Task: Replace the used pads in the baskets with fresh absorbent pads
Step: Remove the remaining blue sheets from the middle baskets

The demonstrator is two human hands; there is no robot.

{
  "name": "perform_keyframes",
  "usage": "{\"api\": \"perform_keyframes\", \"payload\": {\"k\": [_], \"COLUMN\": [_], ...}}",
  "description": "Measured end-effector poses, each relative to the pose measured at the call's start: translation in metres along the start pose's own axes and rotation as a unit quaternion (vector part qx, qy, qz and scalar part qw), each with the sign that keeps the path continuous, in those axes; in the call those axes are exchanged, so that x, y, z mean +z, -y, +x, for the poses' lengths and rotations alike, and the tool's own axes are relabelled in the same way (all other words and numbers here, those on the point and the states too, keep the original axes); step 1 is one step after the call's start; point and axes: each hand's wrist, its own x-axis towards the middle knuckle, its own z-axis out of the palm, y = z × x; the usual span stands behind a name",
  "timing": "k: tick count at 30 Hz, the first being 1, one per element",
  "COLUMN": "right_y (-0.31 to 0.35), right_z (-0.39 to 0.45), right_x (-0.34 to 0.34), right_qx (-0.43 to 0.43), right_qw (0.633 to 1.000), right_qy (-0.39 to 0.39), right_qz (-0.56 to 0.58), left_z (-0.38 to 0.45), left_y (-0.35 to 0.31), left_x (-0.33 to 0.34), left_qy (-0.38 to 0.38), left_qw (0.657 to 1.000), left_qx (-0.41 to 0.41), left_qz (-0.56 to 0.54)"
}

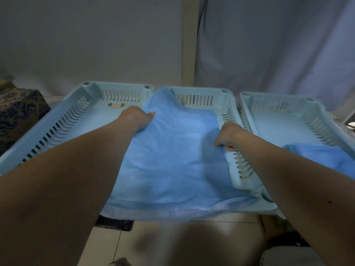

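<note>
Pad spans middle basket, left hand and right hand grip clutching its sides.

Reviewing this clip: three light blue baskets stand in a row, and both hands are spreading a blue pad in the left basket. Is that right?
Not quite. The head view shows the left hand and right hand holding the blue pad in the middle basket, not the left one. The left basket has no pad in it. The rest stands: three light blue baskets in a row.
</note>
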Motion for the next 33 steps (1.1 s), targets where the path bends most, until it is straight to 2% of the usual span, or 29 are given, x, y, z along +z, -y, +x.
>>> {"api": "perform_keyframes", "payload": {"k": [3, 5, 9, 13, 18, 22, 25, 29, 33], "right_y": [-0.004, -0.006, -0.01, -0.013, -0.014, -0.018, -0.023, -0.027, -0.022], "right_z": [-0.015, -0.026, -0.051, -0.065, -0.067, -0.072, -0.073, -0.072, -0.081], "right_x": [0.003, 0.003, -0.001, 0.001, 0.016, 0.021, 0.027, 0.033, 0.022], "right_qx": [-0.034, -0.048, -0.031, -0.016, -0.016, -0.01, -0.003, -0.005, -0.041], "right_qw": [0.997, 0.997, 0.995, 0.994, 0.999, 0.998, 0.995, 0.993, 0.994], "right_qy": [-0.014, -0.013, 0.066, 0.077, 0.035, 0.0, 0.003, 0.011, -0.021], "right_qz": [-0.061, -0.053, -0.064, -0.081, -0.039, -0.064, -0.097, -0.118, -0.097], "left_z": [-0.015, -0.024, -0.044, -0.063, -0.071, -0.077, -0.077, -0.084, -0.088], "left_y": [0.005, 0.007, 0.01, 0.011, 0.02, 0.028, 0.034, 0.039, 0.046], "left_x": [-0.002, -0.005, -0.013, -0.015, -0.016, -0.014, -0.009, -0.007, -0.014], "left_qy": [0.034, 0.049, 0.067, 0.056, 0.067, -0.013, -0.049, -0.032, -0.011], "left_qw": [0.999, 0.999, 0.997, 0.997, 0.996, 0.999, 0.998, 0.998, 0.996], "left_qx": [0.001, -0.007, -0.016, -0.019, -0.025, -0.033, -0.047, -0.044, -0.061], "left_qz": [0.014, 0.002, 0.031, 0.043, 0.054, 0.014, -0.011, -0.042, -0.066]}}
